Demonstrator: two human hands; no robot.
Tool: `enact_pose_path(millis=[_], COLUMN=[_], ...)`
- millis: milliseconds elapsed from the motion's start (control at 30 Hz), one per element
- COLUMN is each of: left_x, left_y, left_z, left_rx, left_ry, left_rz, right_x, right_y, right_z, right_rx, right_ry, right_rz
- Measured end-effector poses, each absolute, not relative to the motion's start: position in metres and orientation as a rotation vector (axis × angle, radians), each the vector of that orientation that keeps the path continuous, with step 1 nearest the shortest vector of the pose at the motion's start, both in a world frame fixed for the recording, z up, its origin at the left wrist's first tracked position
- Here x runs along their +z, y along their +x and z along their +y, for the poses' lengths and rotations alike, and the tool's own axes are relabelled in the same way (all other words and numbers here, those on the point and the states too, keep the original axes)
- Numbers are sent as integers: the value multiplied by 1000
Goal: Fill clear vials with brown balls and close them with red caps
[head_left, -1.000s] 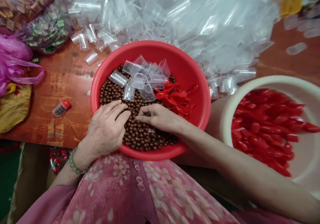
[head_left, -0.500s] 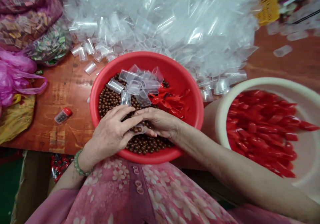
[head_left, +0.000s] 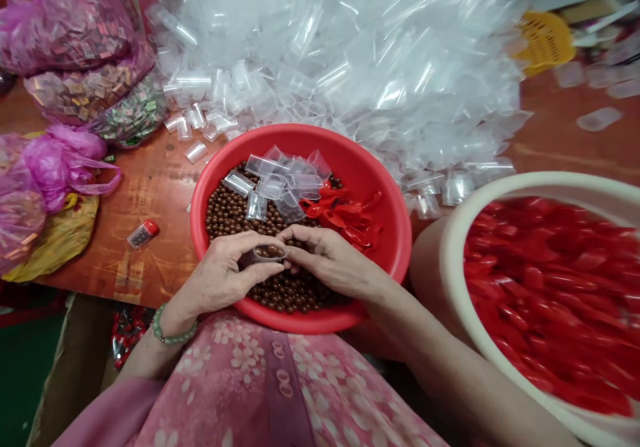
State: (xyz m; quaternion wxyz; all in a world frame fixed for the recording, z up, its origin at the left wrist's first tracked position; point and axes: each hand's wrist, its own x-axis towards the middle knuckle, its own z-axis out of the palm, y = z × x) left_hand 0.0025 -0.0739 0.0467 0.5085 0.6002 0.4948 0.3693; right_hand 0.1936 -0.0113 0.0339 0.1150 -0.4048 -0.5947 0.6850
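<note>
My left hand (head_left: 231,267) is wrapped round a clear plastic container (head_left: 271,252), its oval open end facing up and several brown beads showing inside. At the container's right edge, my right hand (head_left: 325,258) has its thumb and forefinger closed on the rim; its other fingertips are partly hidden. Both hands are over the front of a red basin (head_left: 395,214). Loose brown beads (head_left: 225,212) fill the basin's left and front. On them lie several empty clear containers (head_left: 273,186), with red plastic caps (head_left: 353,217) to the right.
A white bucket (head_left: 453,247) of red plastic pieces (head_left: 550,287) stands at the right. Behind the basin rises a large heap of clear containers (head_left: 350,54). Purple bags (head_left: 95,30) sit at the left. A filled red-capped container (head_left: 143,233) lies on the wooden table (head_left: 165,187).
My hands have turned the container so its open end shows from above. My right hand has drawn back slightly to the right. The whole view has shifted somewhat.
</note>
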Motion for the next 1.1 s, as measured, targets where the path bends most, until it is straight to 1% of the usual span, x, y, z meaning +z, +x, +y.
enact_pose_path(millis=[267,367,500,633,767,900,1100], left_x=[43,41,41,41,41,40,39], left_y=[11,13,14,15,16,19,20], left_z=[-83,-85,-84,-84,-83,-84,-84], left_rx=[933,983,1085,1054,1099,1089,1090], left_ry=[1142,1060,962,917,874,854,784], left_rz=[1149,1114,1080,1045,1019,968,889], right_x=[34,31,27,25,21,17,17], right_y=[200,200,198,199,201,203,204], right_z=[-19,-23,-28,-30,-28,-27,-27], right_rx=[1872,1731,1571,1468,1377,1324,1364], right_ry=[-1038,-1009,-1039,-1048,-1055,-1053,-1034], right_rz=[-1818,-1947,-2065,-2057,-2018,-1982,-1967])
